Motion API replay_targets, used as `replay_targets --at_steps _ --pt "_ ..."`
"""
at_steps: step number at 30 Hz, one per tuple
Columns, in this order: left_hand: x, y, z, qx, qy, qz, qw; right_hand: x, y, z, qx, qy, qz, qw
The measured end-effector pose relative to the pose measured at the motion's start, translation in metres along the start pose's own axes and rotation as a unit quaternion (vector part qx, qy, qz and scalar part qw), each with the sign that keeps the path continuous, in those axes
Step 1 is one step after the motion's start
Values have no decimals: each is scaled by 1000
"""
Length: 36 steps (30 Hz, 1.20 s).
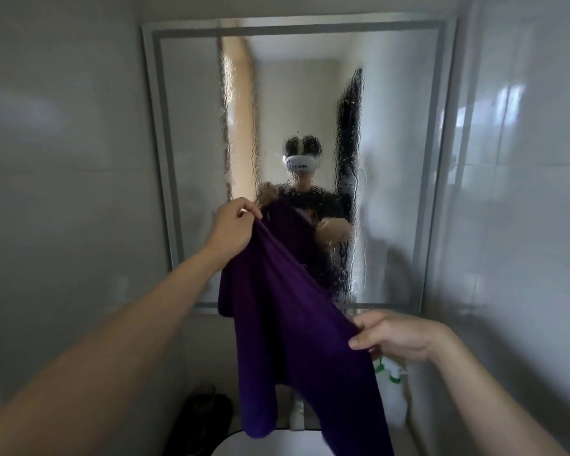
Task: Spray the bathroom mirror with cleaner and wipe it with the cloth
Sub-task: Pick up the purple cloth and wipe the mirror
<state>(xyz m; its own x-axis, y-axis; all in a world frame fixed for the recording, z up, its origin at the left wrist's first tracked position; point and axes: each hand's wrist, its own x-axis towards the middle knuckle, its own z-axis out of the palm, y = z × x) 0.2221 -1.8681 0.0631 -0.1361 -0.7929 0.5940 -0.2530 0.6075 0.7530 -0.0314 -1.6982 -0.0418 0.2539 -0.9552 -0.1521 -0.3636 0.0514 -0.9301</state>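
Fingers (244,205) of left hand (231,228) and right hand (399,337) pinch purple cloth (293,324), half-hiding spray bottle (392,399).

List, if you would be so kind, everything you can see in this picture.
mirror: 1, grey frame, on the wall ahead, its middle streaked with droplets
cloth: 1, purple, hanging in front of the mirror between both hands
spray bottle: 1, white with green parts, lower right, below the right hand
basin: 1, white, bottom edge, partly behind the cloth
dark object: 1, black, lower left beside the basin, too blurred to identify
walls: 2, pale grey tiles, left and right of the mirror
left hand: 1, raised, pinches the cloth's upper corner
right hand: 1, lower, grips the cloth's edge
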Motion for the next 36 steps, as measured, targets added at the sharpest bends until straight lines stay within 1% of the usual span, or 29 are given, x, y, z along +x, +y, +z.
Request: replay_targets --at_steps 1,3,5,6,7,9,12,14,15,16,17,18,19,21,22,23,25,27,28,30,32,33,34,35,36 --pt "5 -7 -2 -1 18 -6 1000 -2 2 -5 15 20 0 1000" --pt "11 -21 -5 9 25 -23 999 -4 5 -12 94 78 -23 992" --pt "12 -36 -7 32 6 -42 999 -5 2 -16 174 127 -81 973" --pt "10 -43 -6 41 -9 -54 998 -5 -4 -17 187 150 -110 965" --pt "6 -49 -6 43 -27 -71 996 -4 -10 -18 178 174 -132 959" --pt "-3 -59 -3 42 -68 -97 992 2 -21 -22 116 232 -146 955" --pt "-19 -61 0 1 -152 -133 979 12 -34 -25 9 327 -131 936" --pt "-29 -58 0 -39 -225 -156 961 17 -39 -26 -9 372 -130 919" --pt "-31 -59 1 -19 -247 -146 958 18 -40 -26 8 386 -139 912" --pt "-31 -60 2 23 -257 -120 959 18 -41 -26 51 387 -153 908" --pt "-31 -61 6 77 -248 -88 962 18 -42 -25 107 373 -165 906" --pt "-30 -61 10 114 -218 -55 968 17 -43 -25 167 349 -171 906" --pt "-29 -56 14 124 -176 -31 976 14 -43 -24 223 314 -169 907" --pt "-26 -45 22 102 -100 -10 990 8 -44 -20 292 226 -138 919" --pt "-24 -38 24 84 -78 -12 993 6 -43 -17 300 184 -117 929" --pt "-22 -31 26 57 -71 -25 996 4 -40 -14 298 158 -98 936" --pt "-19 -14 31 -2 -84 -56 995 6 -32 -9 293 163 -65 940" --pt "-22 1 38 -29 -114 -71 990 7 -19 -1 317 186 -53 928" --pt "-24 8 43 -31 -131 -71 988 6 -14 4 333 179 -61 924" --pt "-27 19 53 -58 -165 -77 982 2 -8 14 360 137 -93 918" --pt "-30 26 60 -107 -198 -100 969 0 -7 21 348 107 -137 921" --pt "-31 28 63 -132 -215 -114 961 2 -9 26 321 109 -159 927" --pt "-32 30 68 -159 -226 -129 952 5 -12 34 266 130 -186 937" --pt "-31 33 71 -186 -234 -145 943 9 -15 42 179 178 -217 943" --pt "-31 36 74 -212 -241 -164 933 14 -19 51 81 248 -255 931"
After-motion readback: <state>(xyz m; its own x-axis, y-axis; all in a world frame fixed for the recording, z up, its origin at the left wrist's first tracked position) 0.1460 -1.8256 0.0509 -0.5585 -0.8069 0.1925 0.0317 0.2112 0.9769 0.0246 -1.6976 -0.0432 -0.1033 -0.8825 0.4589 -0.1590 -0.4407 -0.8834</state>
